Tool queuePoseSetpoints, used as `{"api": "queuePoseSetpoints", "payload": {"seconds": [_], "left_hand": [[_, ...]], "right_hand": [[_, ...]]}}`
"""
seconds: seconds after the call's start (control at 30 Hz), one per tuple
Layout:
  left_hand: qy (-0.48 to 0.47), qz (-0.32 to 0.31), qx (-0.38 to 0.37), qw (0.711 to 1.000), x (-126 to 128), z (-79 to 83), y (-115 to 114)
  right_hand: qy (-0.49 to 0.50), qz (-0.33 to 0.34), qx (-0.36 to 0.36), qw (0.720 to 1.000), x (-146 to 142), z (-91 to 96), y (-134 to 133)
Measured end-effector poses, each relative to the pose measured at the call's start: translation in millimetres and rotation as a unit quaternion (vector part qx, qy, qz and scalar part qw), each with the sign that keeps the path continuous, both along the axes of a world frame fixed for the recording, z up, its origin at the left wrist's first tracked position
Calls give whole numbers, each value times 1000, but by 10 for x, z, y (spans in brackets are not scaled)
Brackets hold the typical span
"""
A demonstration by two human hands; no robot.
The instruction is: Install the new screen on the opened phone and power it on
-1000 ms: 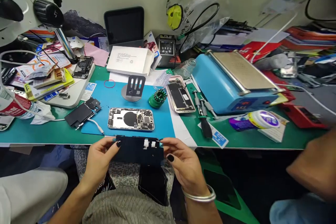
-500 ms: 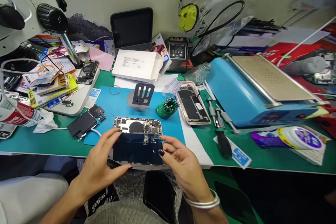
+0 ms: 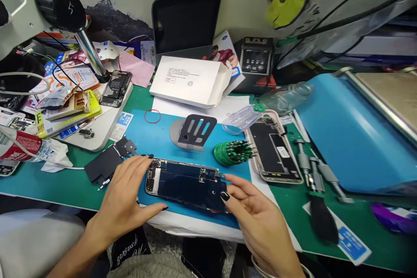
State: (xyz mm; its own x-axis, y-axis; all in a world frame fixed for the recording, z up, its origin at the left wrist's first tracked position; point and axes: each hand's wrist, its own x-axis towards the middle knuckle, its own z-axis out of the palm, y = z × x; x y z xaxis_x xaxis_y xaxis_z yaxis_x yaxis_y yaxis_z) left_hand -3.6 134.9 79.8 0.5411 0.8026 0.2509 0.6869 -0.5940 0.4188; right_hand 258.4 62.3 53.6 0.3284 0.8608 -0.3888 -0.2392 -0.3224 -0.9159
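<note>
A dark phone display panel [image 3: 187,183] lies back side up over the opened phone body on the blue mat [image 3: 156,132], covering nearly all of it. My left hand [image 3: 125,195] grips the panel's left end, thumb under the near edge and fingertips on the far corner. At the panel's right end my right hand [image 3: 257,221] pinches the near right corner between thumb and fingers. Both hands have dark nail polish.
A grey phone stand [image 3: 193,132], a green screwdriver-bit holder [image 3: 233,153] and a second opened phone [image 3: 273,150] sit behind the panel. A black shield part [image 3: 107,163] lies left. Right are a black-handled screwdriver [image 3: 321,217] and blue heating machine [image 3: 355,132]. A white box [image 3: 192,80] and tablet [image 3: 185,21] stand behind.
Both hands carried the display panel from above my lap forward onto the mat and lowered it over the opened phone body. The camera moved closer to the bench.
</note>
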Motion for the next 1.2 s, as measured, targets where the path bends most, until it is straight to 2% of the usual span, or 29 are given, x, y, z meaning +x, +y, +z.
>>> {"api": "queuePoseSetpoints", "payload": {"seconds": [0.17,0.53,0.8,0.97,1.2], "left_hand": [[-1,11,16,1000,25,-82,-34],[-34,24,52,998,46,-105,-47],[-38,15,49,998,45,-108,-36],[-58,13,43,997,58,-99,-37],[-54,12,46,997,60,-91,-44]], "right_hand": [[-18,3,-24,1000,-9,47,38],[-71,-12,-70,995,-96,107,31],[-55,-29,-85,994,-86,44,-7],[-36,-66,-91,993,-142,85,24],[-43,-69,-79,994,-162,111,35]]}}
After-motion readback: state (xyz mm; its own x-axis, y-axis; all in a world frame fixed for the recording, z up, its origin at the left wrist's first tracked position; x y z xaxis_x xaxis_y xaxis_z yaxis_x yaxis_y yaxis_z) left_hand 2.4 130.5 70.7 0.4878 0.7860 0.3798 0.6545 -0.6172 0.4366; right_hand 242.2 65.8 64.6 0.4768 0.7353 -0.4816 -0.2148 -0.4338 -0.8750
